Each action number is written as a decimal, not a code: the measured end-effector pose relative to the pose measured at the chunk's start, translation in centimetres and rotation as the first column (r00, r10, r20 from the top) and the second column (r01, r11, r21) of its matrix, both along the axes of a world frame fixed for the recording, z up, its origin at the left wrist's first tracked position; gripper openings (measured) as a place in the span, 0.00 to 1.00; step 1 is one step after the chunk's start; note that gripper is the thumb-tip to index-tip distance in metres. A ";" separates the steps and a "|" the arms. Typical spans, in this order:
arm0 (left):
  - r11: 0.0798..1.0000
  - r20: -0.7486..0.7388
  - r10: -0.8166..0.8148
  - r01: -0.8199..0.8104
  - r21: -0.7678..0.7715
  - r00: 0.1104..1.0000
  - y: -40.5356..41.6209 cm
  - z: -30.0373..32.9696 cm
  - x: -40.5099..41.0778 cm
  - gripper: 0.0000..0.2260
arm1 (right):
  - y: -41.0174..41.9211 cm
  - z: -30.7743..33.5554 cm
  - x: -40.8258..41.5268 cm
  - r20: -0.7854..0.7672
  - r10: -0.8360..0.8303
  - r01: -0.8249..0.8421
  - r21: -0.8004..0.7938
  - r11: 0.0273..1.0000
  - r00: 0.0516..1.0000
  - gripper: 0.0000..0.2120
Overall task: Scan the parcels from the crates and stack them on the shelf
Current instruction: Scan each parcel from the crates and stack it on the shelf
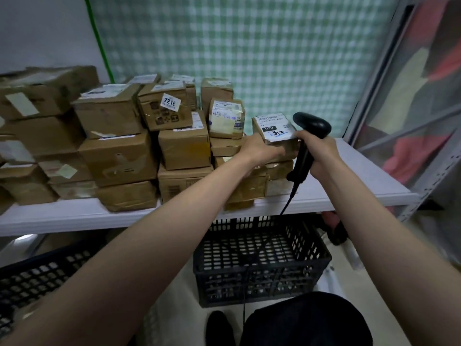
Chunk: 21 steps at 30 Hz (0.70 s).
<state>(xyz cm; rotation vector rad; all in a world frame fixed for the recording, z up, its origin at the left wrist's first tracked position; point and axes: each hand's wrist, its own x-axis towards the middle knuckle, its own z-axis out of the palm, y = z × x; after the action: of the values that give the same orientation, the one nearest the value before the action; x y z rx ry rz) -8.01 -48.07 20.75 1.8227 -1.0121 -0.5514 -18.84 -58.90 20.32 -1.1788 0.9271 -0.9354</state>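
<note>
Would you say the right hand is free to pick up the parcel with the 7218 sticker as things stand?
Probably not yet. The right hand is gripping the scanner, and the stickered parcel sits across the shelf beyond the left hand and the parcel it holds.

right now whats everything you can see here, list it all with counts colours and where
held parcel: one, brown with a white label, on top of the rightmost stack on the shelf
stacked parcels: many, too crowded to count, brown cardboard, piled across the left and middle of the shelf
shelf: one, white, bare at its right end
scanner: one, black, corded, beside the held parcel
centre crate: one, black lattice, on the floor under the shelf, looks empty
left crate: one, black lattice, lower left, partly out of view
checked curtain: one, green and white, behind the shelf
left hand: grips the held parcel
right hand: holds the scanner handle
</note>
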 end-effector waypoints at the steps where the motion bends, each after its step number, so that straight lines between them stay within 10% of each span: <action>1: 1.000 0.008 -0.005 0.005 0.011 1.000 0.2 0.2 0.0 0.19 | -0.1 -0.1 0.1 -0.003 0.008 -0.008 0.006 1.000 1.000 0.19; 9: 0.997 0.310 0.001 -0.024 0.073 0.951 4.8 1.1 1.1 0.18 | 3.5 -1.0 -1.9 -0.015 -0.027 0.026 -0.068 0.997 1.000 0.11; 14: 0.976 0.661 0.032 -0.167 0.142 0.750 13.2 -1.8 3.5 0.23 | 11.5 -1.9 -0.7 -0.066 0.164 -0.173 -0.153 0.973 0.984 0.09; 21: 0.825 0.659 0.198 -0.486 0.288 0.726 29.9 -10.6 10.2 0.25 | 23.7 -6.8 6.0 -0.187 0.489 -0.516 -0.135 0.846 0.852 0.10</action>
<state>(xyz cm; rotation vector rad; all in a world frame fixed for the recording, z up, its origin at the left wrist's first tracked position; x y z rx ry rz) 2.18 -18.15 10.12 2.6395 -0.9391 0.0850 -12.84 -35.18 13.54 -1.5687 0.5992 -0.5123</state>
